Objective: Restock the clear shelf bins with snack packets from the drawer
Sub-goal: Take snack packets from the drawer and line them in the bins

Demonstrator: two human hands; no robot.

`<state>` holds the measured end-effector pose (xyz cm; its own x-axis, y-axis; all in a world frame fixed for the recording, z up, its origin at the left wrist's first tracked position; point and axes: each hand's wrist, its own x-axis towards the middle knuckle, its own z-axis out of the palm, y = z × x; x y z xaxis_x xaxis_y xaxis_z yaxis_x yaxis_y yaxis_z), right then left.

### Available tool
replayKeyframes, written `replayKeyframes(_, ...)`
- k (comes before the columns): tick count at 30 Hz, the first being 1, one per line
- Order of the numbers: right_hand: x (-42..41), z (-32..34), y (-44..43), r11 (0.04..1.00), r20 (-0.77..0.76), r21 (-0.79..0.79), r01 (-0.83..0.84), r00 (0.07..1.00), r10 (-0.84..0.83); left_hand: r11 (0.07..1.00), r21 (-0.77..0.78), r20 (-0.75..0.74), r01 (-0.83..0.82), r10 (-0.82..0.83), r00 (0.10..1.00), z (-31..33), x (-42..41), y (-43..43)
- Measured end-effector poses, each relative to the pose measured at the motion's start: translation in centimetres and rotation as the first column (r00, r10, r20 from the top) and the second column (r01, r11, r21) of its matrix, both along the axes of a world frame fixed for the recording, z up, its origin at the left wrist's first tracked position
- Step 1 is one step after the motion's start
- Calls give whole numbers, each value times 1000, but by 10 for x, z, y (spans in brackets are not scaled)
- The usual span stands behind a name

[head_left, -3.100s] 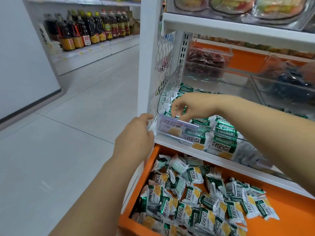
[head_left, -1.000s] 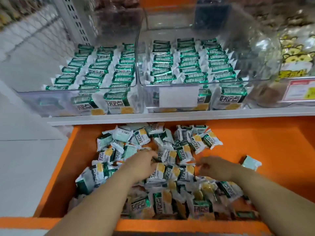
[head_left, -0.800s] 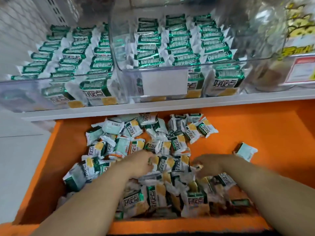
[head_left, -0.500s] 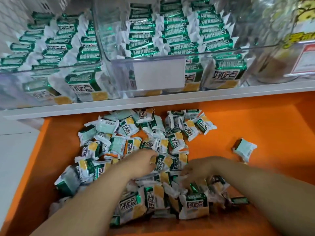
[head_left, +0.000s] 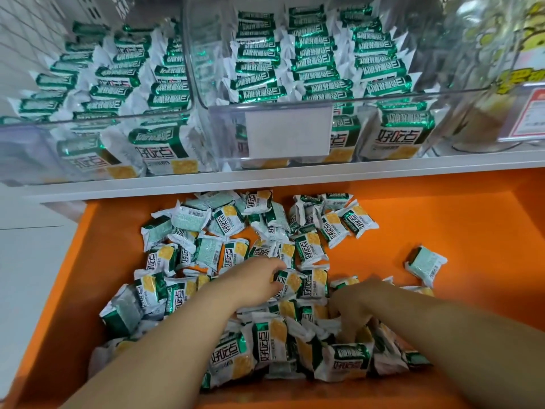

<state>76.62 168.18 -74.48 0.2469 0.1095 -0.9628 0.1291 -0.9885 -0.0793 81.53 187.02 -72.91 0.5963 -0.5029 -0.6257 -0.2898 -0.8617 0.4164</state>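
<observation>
An open orange drawer (head_left: 442,228) holds a loose pile of green-and-white snack packets (head_left: 227,225). One packet (head_left: 426,264) lies apart at the right. My left hand (head_left: 250,283) rests on the pile's middle with its fingers curled over a packet (head_left: 290,281). My right hand (head_left: 354,308) presses into the pile beside it, fingertips buried among packets. Above the drawer stand two clear bins, the left bin (head_left: 26,154) and the right bin (head_left: 287,132). Both hold neat rows of the same packets.
A white shelf edge (head_left: 265,177) runs between the bins and the drawer. A third clear bin (head_left: 486,93) with yellow-printed snacks and a red price tag (head_left: 530,113) stands at the right. Pale floor tiles (head_left: 29,261) lie left of the drawer.
I came down from the bin to the drawer. Over the last second the view moved closer and my right hand slid left and deeper into the pile, while my left hand stayed on its middle.
</observation>
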Motion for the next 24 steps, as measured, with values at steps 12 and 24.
replayKeyframes(12, 11, 98, -43, 944, 431, 305, 128, 865, -256, 997, -47, 182, 68, -58, 982, 54, -11, -17)
replayKeyframes(24, -64, 226, -31, 707, 702, 690, -152, 379, -604, 884, -466, 279, -44, 194, 941, 199, -56, 0)
